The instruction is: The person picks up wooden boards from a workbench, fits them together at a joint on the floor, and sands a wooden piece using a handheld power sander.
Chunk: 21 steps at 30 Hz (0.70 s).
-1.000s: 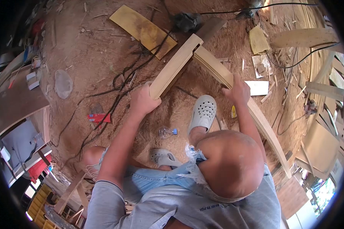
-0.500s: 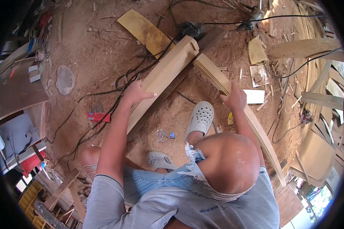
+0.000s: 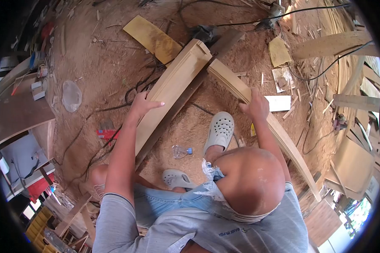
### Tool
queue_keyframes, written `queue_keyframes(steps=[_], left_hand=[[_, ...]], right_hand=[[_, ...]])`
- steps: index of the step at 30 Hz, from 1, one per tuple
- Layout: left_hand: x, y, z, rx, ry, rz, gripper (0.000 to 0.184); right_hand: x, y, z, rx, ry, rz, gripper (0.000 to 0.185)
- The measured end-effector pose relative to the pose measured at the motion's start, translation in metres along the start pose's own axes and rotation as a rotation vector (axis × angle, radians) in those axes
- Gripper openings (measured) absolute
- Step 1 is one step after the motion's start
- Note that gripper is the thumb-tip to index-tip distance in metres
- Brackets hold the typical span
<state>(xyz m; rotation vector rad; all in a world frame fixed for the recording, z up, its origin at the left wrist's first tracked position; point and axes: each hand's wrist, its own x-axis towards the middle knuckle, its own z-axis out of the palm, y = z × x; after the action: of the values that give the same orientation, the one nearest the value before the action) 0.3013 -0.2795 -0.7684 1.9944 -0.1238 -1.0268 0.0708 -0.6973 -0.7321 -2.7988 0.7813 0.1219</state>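
Parted from the moulded rail (image 3: 287, 141) since a second ago, the thick board (image 3: 171, 92) lies under the left hand (image 3: 142, 104), thumb spread, finger grip unclear; dark plank (image 3: 226, 43) alongside; the right hand (image 3: 256, 105) wraps the rail, their corner open.

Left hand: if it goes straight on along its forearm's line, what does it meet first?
The left hand would probably meet the black cable first, with the yellow board beyond; depth is unclear, so it might pass above both.
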Motion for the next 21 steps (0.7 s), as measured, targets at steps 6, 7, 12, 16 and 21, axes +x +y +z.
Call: queue_keyframes(steps=[6, 7, 12, 16, 21], left_hand=[[-0.002, 0.002, 0.003, -0.052, 0.01, 0.005, 0.068], [0.0, -0.002, 0.004, -0.048, 0.012, 0.002, 0.067], [-0.013, 0.014, 0.008, -0.036, 0.04, 0.013, 0.066], [-0.01, 0.004, 0.009, 0.104, 0.066, 0.052, 0.067], [-0.023, 0.017, 0.02, 0.339, 0.153, 0.047, 0.07]], right_hand=[[0.0, -0.002, -0.004, 0.002, -0.023, 0.012, 0.063], [0.002, -0.002, -0.004, -0.001, -0.041, 0.02, 0.063], [0.004, -0.006, -0.005, -0.018, -0.08, 0.065, 0.064], [0.002, -0.004, -0.002, -0.01, -0.044, 0.051, 0.064], [0.002, -0.004, -0.004, -0.014, -0.055, 0.047, 0.065]])
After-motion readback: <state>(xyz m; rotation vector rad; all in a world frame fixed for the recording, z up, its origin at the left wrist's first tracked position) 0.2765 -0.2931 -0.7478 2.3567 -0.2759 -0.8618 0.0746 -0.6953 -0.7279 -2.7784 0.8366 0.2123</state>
